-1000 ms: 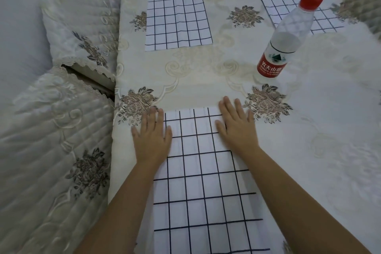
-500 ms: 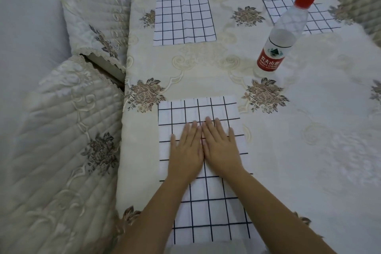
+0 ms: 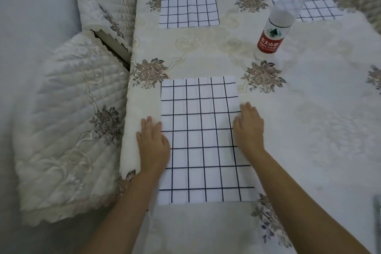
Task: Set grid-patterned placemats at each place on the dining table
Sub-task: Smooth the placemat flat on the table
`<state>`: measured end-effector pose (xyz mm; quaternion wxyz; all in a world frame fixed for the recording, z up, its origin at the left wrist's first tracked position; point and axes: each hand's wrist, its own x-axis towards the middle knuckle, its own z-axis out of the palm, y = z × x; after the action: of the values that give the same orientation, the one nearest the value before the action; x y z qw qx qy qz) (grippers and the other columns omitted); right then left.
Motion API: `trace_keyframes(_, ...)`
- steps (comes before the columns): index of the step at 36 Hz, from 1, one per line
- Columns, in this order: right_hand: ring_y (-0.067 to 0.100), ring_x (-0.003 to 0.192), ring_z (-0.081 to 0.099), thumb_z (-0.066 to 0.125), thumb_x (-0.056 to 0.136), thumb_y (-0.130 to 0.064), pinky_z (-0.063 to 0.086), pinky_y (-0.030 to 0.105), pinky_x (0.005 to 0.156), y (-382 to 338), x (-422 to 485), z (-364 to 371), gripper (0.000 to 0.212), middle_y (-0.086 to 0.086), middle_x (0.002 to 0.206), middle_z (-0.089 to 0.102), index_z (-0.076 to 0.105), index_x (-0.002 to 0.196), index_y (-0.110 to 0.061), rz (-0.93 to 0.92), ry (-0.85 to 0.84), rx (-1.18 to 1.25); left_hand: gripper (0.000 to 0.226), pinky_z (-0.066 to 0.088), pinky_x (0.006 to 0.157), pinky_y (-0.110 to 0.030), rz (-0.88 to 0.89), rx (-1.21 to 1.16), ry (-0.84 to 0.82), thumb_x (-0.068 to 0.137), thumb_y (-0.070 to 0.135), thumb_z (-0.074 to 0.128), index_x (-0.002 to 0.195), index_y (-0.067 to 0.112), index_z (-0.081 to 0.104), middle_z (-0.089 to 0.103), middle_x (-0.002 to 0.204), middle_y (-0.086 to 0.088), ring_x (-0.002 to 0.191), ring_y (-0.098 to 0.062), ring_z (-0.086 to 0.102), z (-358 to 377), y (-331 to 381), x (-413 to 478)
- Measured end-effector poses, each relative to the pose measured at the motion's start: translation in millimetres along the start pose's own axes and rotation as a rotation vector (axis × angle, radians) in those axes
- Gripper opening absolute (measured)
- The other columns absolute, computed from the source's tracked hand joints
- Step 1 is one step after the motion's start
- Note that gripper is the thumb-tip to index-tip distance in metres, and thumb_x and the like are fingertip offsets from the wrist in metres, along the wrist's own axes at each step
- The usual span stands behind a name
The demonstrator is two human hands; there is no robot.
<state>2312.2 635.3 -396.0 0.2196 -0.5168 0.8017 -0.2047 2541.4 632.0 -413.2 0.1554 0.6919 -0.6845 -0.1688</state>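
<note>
The desk (image 3: 206, 51), under a cream cloth with brown flower motifs, carries a clear water bottle (image 3: 276, 27) that stands upright with its red cap on; how full it is I cannot tell. Well to the left of the bottle, off the desk's left edge, two chairs in quilted cream covers stand side by side, the nearer chair (image 3: 68, 121) larger in view than the farther chair (image 3: 103, 4). Nearer the person than the bottle and to its left lies the near placemat (image 3: 202, 140), white with dark grid lines, flat, its left side close to the desk's edge. A far-left placemat (image 3: 188, 0) lies to the left of the bottle; a far-right placemat (image 3: 317, 6) lies just behind the bottle, partly hidden by it. Bare cloth stretches wide in front of the bottle and to its right. The left hand (image 3: 153, 144) rests flat, fingers straight, across the near placemat's left side; the right hand (image 3: 249, 130) rests flat over its right side, holding nothing.
</note>
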Motion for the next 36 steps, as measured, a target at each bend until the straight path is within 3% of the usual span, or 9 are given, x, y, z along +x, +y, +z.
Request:
trace_keyframes(5, 0.032, 0.137, 0.033, 0.039, 0.089, -0.016, 0.027, 0.06, 0.105, -33, -44, 34, 0.044, 0.01, 0.147, 0.039, 0.05, 0.131, -0.009, -0.333, -0.137, -0.263, 0.062, 0.014, 0.113, -0.049, 0.219, 0.023, -0.182, 0.086, 0.029, 0.014, 0.135, 0.007, 0.045, 0.032, 0.15, -0.012, 0.142, -0.027, 0.022, 19, 53, -22)
trace_keyframes(8, 0.028, 0.127, 0.049, 0.036, 0.087, -0.029, 0.042, 0.058, 0.093, -20, -55, 41, 0.047, 0.003, 0.138, 0.052, 0.056, 0.128, -0.015, -0.379, -0.183, -0.352, 0.056, 0.034, 0.105, -0.053, 0.213, 0.186, -0.253, 0.089, 0.031, 0.022, 0.138, 0.014, 0.044, 0.039, 0.147, -0.005, 0.136, -0.024, 0.036, 26, 54, -30)
trace_keyframes(12, 0.029, 0.137, 0.034, 0.027, 0.089, -0.037, 0.031, 0.058, 0.103, 14, -49, 25, 0.056, 0.0, 0.149, 0.035, 0.039, 0.141, -0.018, -0.345, -0.166, -0.385, 0.055, 0.036, 0.1, -0.057, 0.179, 0.246, -0.226, 0.089, 0.034, 0.028, 0.139, 0.016, 0.043, 0.04, 0.147, -0.005, 0.134, -0.026, 0.039, 19, 30, -33)
trace_keyframes(18, 0.02, 0.146, 0.003, -0.002, 0.084, -0.046, 0.008, 0.05, 0.114, 53, -52, -6, 0.07, -0.006, 0.158, 0.005, 0.01, 0.149, -0.023, -0.182, -0.121, -0.402, 0.073, 0.003, 0.115, -0.049, 0.038, 0.255, -0.217, 0.079, 0.048, -0.009, 0.148, 0.023, -0.001, -0.014, 0.151, 0.01, 0.145, -0.015, -0.005, 1, -11, -45)
trace_keyframes(22, 0.023, 0.145, 0.009, 0.016, 0.096, -0.036, 0.011, 0.051, 0.114, 53, -57, -12, 0.056, -0.001, 0.157, 0.012, 0.021, 0.148, -0.016, -0.138, -0.101, -0.32, 0.067, 0.005, 0.115, -0.049, 0.012, 0.217, -0.2, 0.087, 0.038, 0.007, 0.148, 0.012, 0.016, 0.005, 0.158, -0.004, 0.146, -0.021, 0.002, -7, -15, -51)
trace_keyframes(24, 0.037, 0.136, 0.033, 0.038, 0.092, -0.013, 0.027, 0.058, 0.107, 41, -57, -10, 0.044, 0.017, 0.146, 0.037, 0.044, 0.134, -0.001, -0.104, -0.022, -0.231, 0.06, 0.012, 0.113, -0.054, 0.002, 0.193, -0.157, 0.086, 0.023, 0.023, 0.141, 0.002, 0.035, 0.022, 0.153, -0.018, 0.143, -0.033, 0.015, -8, -3, -55)
trace_keyframes(27, 0.043, 0.105, 0.061, 0.036, 0.074, -0.007, 0.05, 0.06, 0.082, 17, -69, 1, 0.044, 0.026, 0.114, 0.063, 0.063, 0.106, 0.006, -0.157, 0.055, -0.228, 0.055, 0.038, 0.095, -0.061, 0.159, 0.259, -0.144, 0.073, 0.009, 0.03, 0.118, -0.003, 0.059, 0.05, 0.133, -0.025, 0.125, -0.042, 0.046, -3, 25, -64)
trace_keyframes(32, 0.028, 0.115, 0.06, 0.036, 0.077, -0.022, 0.05, 0.053, 0.085, -11, -116, 37, 0.048, 0.008, 0.125, 0.062, 0.065, 0.113, -0.011, -0.372, -0.135, -0.34, 0.054, 0.05, 0.086, -0.051, 0.252, 0.312, -0.298, 0.075, 0.021, 0.034, 0.121, 0.007, 0.059, 0.057, 0.132, -0.01, 0.121, -0.026, 0.055, 21, 57, -92)
trace_keyframes(36, 0.025, 0.126, 0.05, 0.036, 0.085, -0.03, 0.043, 0.055, 0.093, 7, -124, 40, 0.05, 0.001, 0.138, 0.052, 0.055, 0.129, -0.017, -0.396, -0.095, -0.35, 0.052, 0.045, 0.09, -0.055, 0.171, 0.301, -0.244, 0.083, 0.029, 0.034, 0.126, 0.014, 0.057, 0.055, 0.135, -0.006, 0.122, -0.025, 0.054, 21, 44, -99)
